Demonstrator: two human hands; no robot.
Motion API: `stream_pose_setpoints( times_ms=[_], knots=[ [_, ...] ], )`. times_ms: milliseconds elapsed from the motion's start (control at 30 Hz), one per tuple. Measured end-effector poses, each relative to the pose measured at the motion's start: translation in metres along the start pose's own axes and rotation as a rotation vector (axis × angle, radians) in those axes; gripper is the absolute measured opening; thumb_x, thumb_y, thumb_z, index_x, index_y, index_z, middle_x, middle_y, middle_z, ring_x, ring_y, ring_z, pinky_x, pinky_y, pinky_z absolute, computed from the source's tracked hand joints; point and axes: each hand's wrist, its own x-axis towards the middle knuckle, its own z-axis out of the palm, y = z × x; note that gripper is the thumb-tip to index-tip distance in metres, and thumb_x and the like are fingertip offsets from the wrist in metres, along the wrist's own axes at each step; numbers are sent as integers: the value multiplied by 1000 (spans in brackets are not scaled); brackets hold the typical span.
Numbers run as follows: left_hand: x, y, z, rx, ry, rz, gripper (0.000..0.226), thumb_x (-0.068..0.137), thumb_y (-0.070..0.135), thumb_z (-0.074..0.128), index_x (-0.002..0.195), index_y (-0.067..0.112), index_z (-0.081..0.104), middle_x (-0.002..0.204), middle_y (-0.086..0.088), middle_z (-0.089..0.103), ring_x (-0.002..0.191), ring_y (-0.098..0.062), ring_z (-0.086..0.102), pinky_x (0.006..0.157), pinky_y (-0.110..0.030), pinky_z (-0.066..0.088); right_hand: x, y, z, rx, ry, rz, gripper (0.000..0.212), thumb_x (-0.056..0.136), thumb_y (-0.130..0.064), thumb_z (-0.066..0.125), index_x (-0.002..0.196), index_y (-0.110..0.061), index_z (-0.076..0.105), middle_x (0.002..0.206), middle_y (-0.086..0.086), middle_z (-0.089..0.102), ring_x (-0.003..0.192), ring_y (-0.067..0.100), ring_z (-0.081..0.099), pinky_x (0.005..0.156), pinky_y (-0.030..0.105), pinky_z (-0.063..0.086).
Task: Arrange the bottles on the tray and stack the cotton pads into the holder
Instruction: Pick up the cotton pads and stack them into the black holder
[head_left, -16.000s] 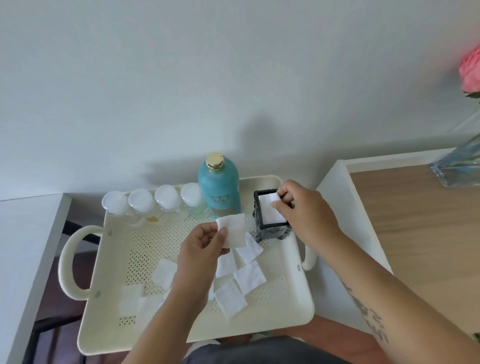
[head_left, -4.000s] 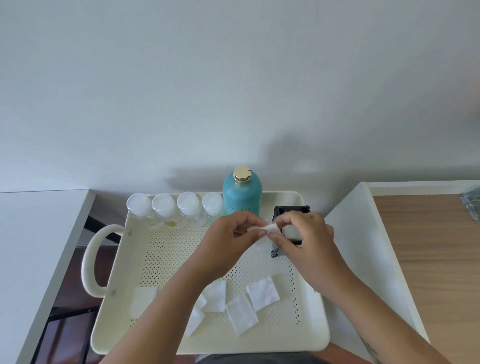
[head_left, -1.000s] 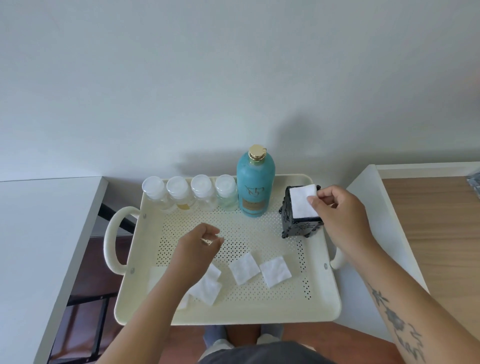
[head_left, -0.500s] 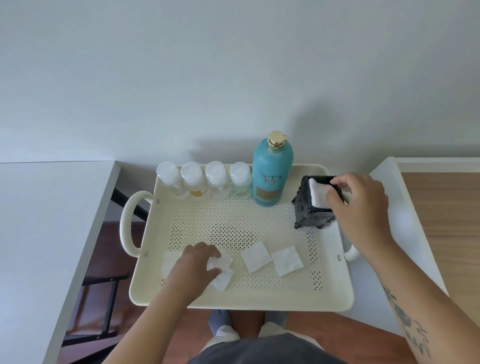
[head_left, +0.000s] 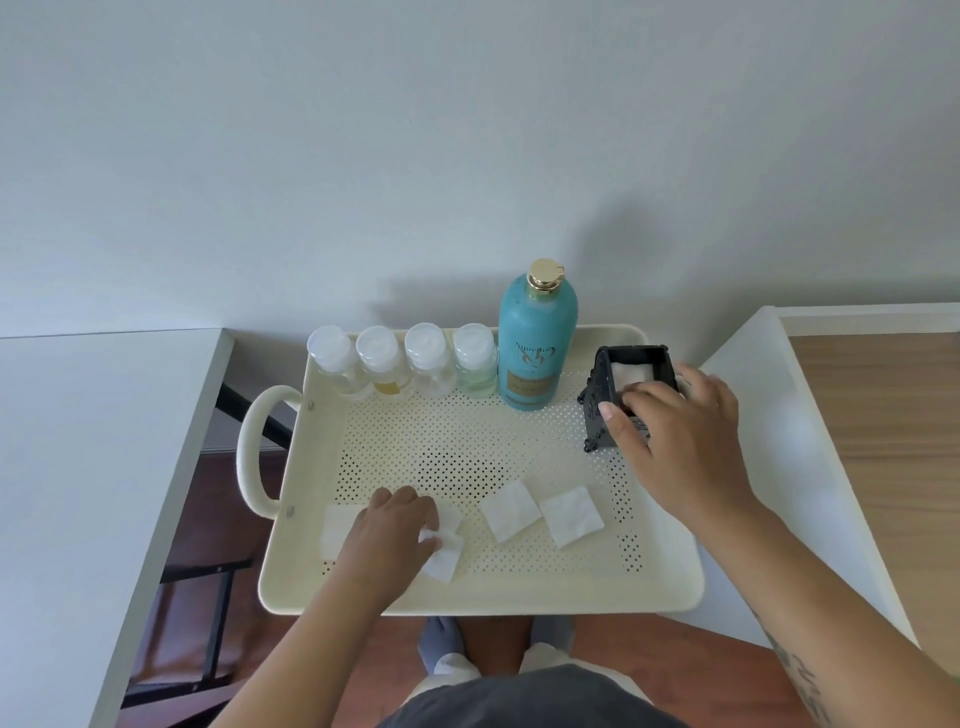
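A cream perforated tray holds several small clear bottles with white caps in a row along its back edge. A tall teal bottle with a gold cap stands to their right. The black square holder stands at the back right with white pads inside. My right hand lies over the holder's front rim, fingers spread on it. At the front left my left hand pinches a cotton pad that lies on the tray. Other loose pads lie along the front.
The tray has a loop handle on its left side. It bridges a white table on the left and a white-edged wooden table on the right. Dark floor and my socked feet show below.
The pad my right hand held has gone down into the holder, and that hand has slid back over the front rim. My left hand has closed its fingertips on a loose pad.
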Motion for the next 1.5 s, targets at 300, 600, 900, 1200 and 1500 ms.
stream_pose_setpoints(
  times_ms=[300, 600, 900, 1200, 1500],
  knots=[
    [-5, 13, -34, -441, 62, -86, 17, 85, 30, 72, 79, 32, 56, 84, 12, 64, 77, -3, 58, 67, -20, 44, -4, -10, -14, 122, 169, 29, 32, 91, -41, 47, 97, -20, 70, 102, -4, 71, 114, 33, 50, 95, 46, 33],
    [-2, 58, -60, -1061, 50, -147, 9, 86, 30, 73, 83, 23, 68, 75, -1, 72, 68, -10, 61, 68, -29, 48, -35, -67, -17, 911, -374, 196, 33, 82, -49, 68, 111, -37, 60, 96, -16, 62, 83, 0, 55, 72, 13, 43],
    [1, 86, -58, -1166, 1, -99, 12, 82, 27, 77, 81, 19, 70, 74, -2, 71, 67, -9, 61, 62, -20, 48, -41, -66, -19, 1300, -381, 499, 7, 88, -28, 67, 87, -22, 69, 79, -3, 72, 75, 7, 65, 68, 26, 51],
    [15, 58, -38, -871, 58, -198, 6, 84, 30, 75, 82, 27, 70, 77, 7, 73, 69, -5, 63, 63, -18, 47, -18, -35, -34, 1008, -154, 407, 9, 90, -31, 64, 84, -26, 67, 77, -5, 69, 74, 13, 64, 68, 28, 49],
    [17, 15, 2, -172, 117, -117, 45, 89, 36, 64, 131, 26, 53, 132, 9, 54, 122, -19, 41, 102, -38, 42, 37, 23, -44, 602, -152, 254, 30, 96, -28, 54, 68, -18, 50, 56, -4, 43, 53, 13, 39, 52, 29, 29]
  ],
)
